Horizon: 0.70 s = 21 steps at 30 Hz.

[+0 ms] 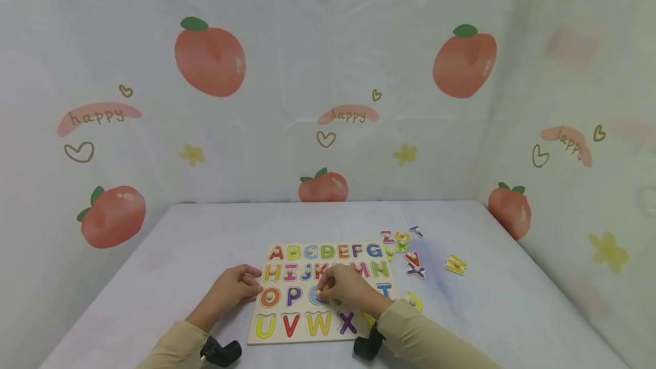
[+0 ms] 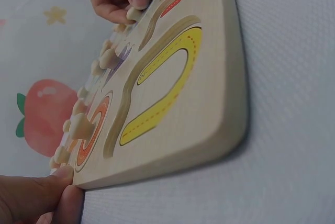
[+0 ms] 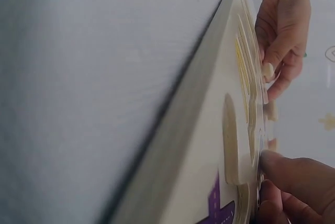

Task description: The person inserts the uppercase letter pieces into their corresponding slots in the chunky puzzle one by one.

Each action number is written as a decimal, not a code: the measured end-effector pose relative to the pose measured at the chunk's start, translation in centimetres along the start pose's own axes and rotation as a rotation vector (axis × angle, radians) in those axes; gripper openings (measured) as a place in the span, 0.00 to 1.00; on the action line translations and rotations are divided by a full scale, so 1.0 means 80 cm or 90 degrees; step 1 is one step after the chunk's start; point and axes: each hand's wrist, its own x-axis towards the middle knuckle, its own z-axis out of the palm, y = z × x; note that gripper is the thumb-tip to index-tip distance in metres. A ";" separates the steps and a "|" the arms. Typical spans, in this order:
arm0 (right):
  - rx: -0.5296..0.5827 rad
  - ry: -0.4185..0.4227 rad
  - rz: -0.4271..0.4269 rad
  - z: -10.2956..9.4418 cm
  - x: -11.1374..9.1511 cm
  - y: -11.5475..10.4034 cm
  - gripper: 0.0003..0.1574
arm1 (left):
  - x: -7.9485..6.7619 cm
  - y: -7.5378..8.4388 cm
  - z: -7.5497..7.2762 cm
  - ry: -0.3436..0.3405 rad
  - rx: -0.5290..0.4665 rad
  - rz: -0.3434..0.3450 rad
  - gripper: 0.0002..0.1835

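A wooden alphabet puzzle board lies flat on the table. My left hand holds its left edge, the thumb right at the rim beside the orange O. Over the third row, my right hand pinches the knob of the blue Q piece, which sits at its slot right of the purple P. The fingers hide part of the Q and the letters to its right. In the bottom row, the U slot and the X slot show bare printed colour without knobs.
Loose knobbed letters lie right of the board: a pink Z, a blue T, a green R, a red V, a dark X and several others. A yellow letter lies farther right. Patterned cloth surrounds the table.
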 end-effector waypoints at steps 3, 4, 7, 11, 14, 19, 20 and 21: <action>0.004 -0.004 0.002 0.000 0.000 -0.001 0.07 | 0.001 -0.001 0.000 0.003 0.005 -0.004 0.20; 0.006 -0.007 0.003 0.000 0.000 -0.001 0.07 | 0.001 -0.001 0.000 0.004 0.008 -0.006 0.20; 0.012 -0.009 0.010 -0.001 -0.002 -0.002 0.07 | 0.002 -0.003 0.001 0.004 0.025 -0.008 0.20; 0.016 -0.004 0.021 -0.006 -0.006 -0.004 0.08 | 0.002 -0.002 0.002 0.004 0.037 -0.010 0.20; 0.008 0.006 0.007 -0.014 -0.008 -0.003 0.08 | 0.002 -0.002 0.002 0.005 0.035 -0.007 0.20; 0.000 -0.002 -0.035 -0.038 -0.011 0.008 0.08 | 0.002 -0.001 0.001 0.004 0.026 -0.003 0.20; 0.005 -0.008 -0.042 -0.044 -0.014 0.010 0.09 | 0.002 -0.001 0.000 0.004 0.024 -0.002 0.20; 0.007 -0.012 -0.045 -0.050 -0.016 0.012 0.09 | 0.002 -0.001 0.000 0.003 0.021 0.000 0.20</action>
